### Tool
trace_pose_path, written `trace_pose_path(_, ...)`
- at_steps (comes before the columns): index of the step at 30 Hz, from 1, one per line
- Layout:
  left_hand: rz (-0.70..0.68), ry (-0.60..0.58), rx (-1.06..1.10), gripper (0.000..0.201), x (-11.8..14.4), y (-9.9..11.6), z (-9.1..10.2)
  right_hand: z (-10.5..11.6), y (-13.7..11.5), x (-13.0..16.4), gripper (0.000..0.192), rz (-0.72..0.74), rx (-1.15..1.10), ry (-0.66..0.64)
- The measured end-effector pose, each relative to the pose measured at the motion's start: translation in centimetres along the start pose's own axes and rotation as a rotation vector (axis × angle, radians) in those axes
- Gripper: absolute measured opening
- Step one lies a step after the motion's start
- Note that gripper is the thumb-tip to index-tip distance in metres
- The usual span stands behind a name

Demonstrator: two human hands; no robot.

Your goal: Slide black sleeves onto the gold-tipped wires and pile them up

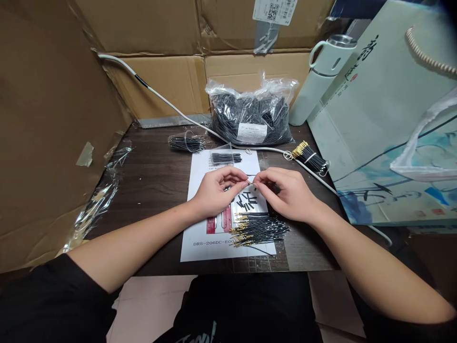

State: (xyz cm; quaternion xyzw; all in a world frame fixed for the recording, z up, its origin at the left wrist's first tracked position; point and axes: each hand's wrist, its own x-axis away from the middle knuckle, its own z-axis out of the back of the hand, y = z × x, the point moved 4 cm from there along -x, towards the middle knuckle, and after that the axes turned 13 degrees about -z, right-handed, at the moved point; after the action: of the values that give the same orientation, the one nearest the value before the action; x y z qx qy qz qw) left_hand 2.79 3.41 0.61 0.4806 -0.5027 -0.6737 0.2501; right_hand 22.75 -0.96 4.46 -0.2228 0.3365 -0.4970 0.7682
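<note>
The left hand (214,190) and right hand (285,193) meet fingertip to fingertip over a white sheet (200,238), both pinched narrow on one thin black wire (252,176) held level between them. Just under the fingers lie a few short black sleeves (246,202); nearer the body, just beneath the right hand, a loose pile of gold-tipped wires (259,229) spreads across the sheet's lower edge. Beyond the hands lie a small tied bundle (225,157) on the sheet's top and another bundle (186,143) to its left. Farther back, a clear bag (250,116) packed with black pieces leans at the cardboard wall (160,81). Right of the right hand, a banded bundle (310,158) rests beside a white cable (171,105). A paper bag (385,119) closes the right side; bare bench (157,176) lies open to the left, up to crumpled plastic film (96,200).
</note>
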Motion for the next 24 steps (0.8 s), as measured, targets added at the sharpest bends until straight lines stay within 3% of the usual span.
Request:
trace_pose_path(20,-0.039,-0.006,-0.027,0.030,0.15,0.12,-0.05,-0.29,0.16,-0.07,0.009,-0.045,-0.038,-0.001)
trace_pose_path(24,-0.070,-0.008,-0.108,0.023,0.23,0.04,0.11,-0.12,0.22,-0.18,0.009,-0.074,-0.038,0.018)
